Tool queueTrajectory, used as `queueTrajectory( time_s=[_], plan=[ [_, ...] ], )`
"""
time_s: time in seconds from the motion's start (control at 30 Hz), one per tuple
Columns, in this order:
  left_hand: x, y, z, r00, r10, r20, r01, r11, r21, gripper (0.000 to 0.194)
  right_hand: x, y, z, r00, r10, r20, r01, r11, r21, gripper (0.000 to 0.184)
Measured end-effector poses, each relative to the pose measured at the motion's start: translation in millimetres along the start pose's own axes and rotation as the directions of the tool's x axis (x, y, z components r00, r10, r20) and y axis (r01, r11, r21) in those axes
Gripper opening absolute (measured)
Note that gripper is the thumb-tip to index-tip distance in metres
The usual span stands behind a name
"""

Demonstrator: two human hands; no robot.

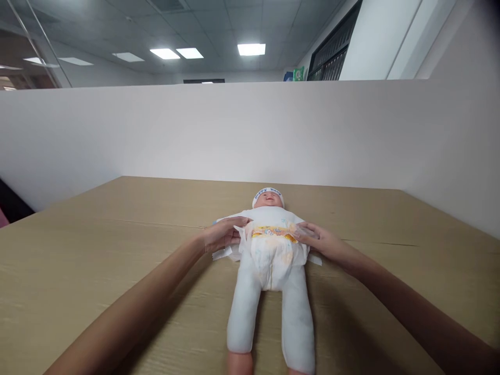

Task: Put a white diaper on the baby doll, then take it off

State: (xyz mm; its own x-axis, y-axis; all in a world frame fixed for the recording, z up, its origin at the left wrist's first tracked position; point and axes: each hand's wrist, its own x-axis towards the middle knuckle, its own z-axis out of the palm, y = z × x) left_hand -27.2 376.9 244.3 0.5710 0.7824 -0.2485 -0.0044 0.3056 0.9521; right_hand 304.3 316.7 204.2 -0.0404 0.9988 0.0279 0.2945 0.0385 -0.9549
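A baby doll (245,307) in white clothing lies on its back, its legs toward me and its head in a white cap (268,191) at the far end. Round its hips sits a white diaper (272,260) with a yellow-orange printed waistband. My left hand (225,233) pinches the diaper's upper edge at the left hip, some fingers hidden behind the material. At the opposite hip, my right hand (314,239) holds the front edge, thumb on top. White side tabs stick out beneath both hands, unfastened and resting near the tabletop.
The doll lies on a broad tan tabletop (117,281) with a thin seam running across it. A white partition wall (234,135) rises behind and along the right side. Beyond it, a green package (298,74) shows above the wall's top edge.
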Motion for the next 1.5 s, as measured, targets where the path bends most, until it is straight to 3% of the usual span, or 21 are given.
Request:
queueTrajectory(
  time_s=[0.1, 0.17, 0.2, 0.3, 0.37, 0.43, 0.53, 0.63, 0.73, 0.8, 0.9, 0.97, 1.03, 1.1, 1.2, 1.37, 1.5],
  plan=[
    [-12.4, 6.3, 2.6, 0.996, -0.045, -0.081, 0.049, 0.997, 0.059, 0.064, -9.5, 4.3, -4.2, 0.983, -0.073, -0.169, 0.063, 0.996, -0.064, 0.055],
    [-20.9, 7.7, 10.3, 0.991, -0.007, -0.133, 0.032, 0.981, 0.189, 0.071, -25.4, -2.3, 1.2, 0.914, -0.276, -0.296, 0.199, 0.943, -0.266, 0.047],
    [-24.6, 7.3, 15.1, 0.987, 0.026, -0.160, 0.017, 0.965, 0.261, 0.073, -35.1, -7.7, 5.8, 0.875, -0.386, -0.293, 0.267, 0.888, -0.374, 0.043],
    [-32.6, 2.7, 26.9, 0.971, 0.104, -0.216, -0.014, 0.924, 0.382, 0.084, -63.3, -23.4, 20.7, 0.790, -0.611, -0.047, 0.478, 0.662, -0.577, 0.040],
    [-36.3, -1.3, 28.3, 0.969, 0.124, -0.213, -0.038, 0.930, 0.366, 0.085, -75.7, -26.0, 25.9, 0.753, -0.645, 0.131, 0.576, 0.549, -0.605, 0.044],
    [-40.3, -4.9, 23.8, 0.971, 0.144, -0.190, -0.073, 0.939, 0.336, 0.076, -81.9, -18.8, 24.1, 0.747, -0.631, 0.211, 0.606, 0.515, -0.606, 0.047],
    [-45.5, -9.7, 12.0, 0.970, 0.167, -0.179, -0.095, 0.932, 0.351, 0.060, -83.9, 6.0, 10.6, 0.760, -0.620, 0.193, 0.591, 0.537, -0.602, 0.044],
    [-45.6, -12.3, 6.1, 0.946, 0.232, -0.228, -0.102, 0.877, 0.469, 0.050, -82.9, 32.0, -5.8, 0.784, -0.610, 0.115, 0.536, 0.573, -0.619, 0.036],
    [-39.5, -8.6, 16.8, 0.887, 0.359, -0.291, -0.131, 0.799, 0.586, 0.040, -78.6, 46.0, -15.5, 0.849, -0.528, -0.008, 0.402, 0.656, -0.638, 0.034],
    [-34.1, -1.3, 34.1, 0.840, 0.476, -0.259, -0.197, 0.713, 0.673, 0.033, -73.0, 49.1, -17.0, 0.882, -0.462, -0.094, 0.295, 0.696, -0.654, 0.037],
    [-24.4, 12.8, 68.7, 0.773, 0.633, -0.030, -0.348, 0.463, 0.815, 0.028, -62.5, 51.7, -14.0, 0.896, -0.412, -0.164, 0.190, 0.692, -0.696, 0.038],
    [-15.9, 19.2, 90.7, 0.749, 0.638, 0.175, -0.439, 0.280, 0.854, 0.028, -56.9, 55.0, -11.0, 0.905, -0.389, -0.170, 0.153, 0.673, -0.724, 0.038],
    [-5.9, 20.3, 107.3, 0.752, 0.577, 0.317, -0.469, 0.132, 0.873, 0.028, -53.6, 60.1, -8.9, 0.912, -0.375, -0.165, 0.139, 0.663, -0.736, 0.038],
    [3.6, 16.2, 116.6, 0.783, 0.511, 0.356, -0.434, 0.038, 0.900, 0.031, -52.5, 65.7, -8.1, 0.914, -0.366, -0.175, 0.129, 0.672, -0.729, 0.038],
    [12.4, 6.4, 120.1, 0.811, 0.481, 0.334, -0.369, -0.023, 0.929, 0.040, -52.6, 71.6, -8.2, 0.920, -0.312, -0.237, 0.069, 0.725, -0.686, 0.038],
    [13.7, -2.4, 118.2, 0.797, 0.516, 0.314, -0.341, -0.046, 0.939, 0.052, -52.4, 66.2, -10.1, 0.963, -0.147, -0.227, -0.006, 0.828, -0.560, 0.045],
    [13.3, -3.4, 118.7, 0.797, 0.526, 0.298, -0.328, -0.039, 0.944, 0.055, -51.5, 48.6, -16.2, 0.985, -0.063, -0.163, 0.019, 0.966, -0.257, 0.061]
  ],
)
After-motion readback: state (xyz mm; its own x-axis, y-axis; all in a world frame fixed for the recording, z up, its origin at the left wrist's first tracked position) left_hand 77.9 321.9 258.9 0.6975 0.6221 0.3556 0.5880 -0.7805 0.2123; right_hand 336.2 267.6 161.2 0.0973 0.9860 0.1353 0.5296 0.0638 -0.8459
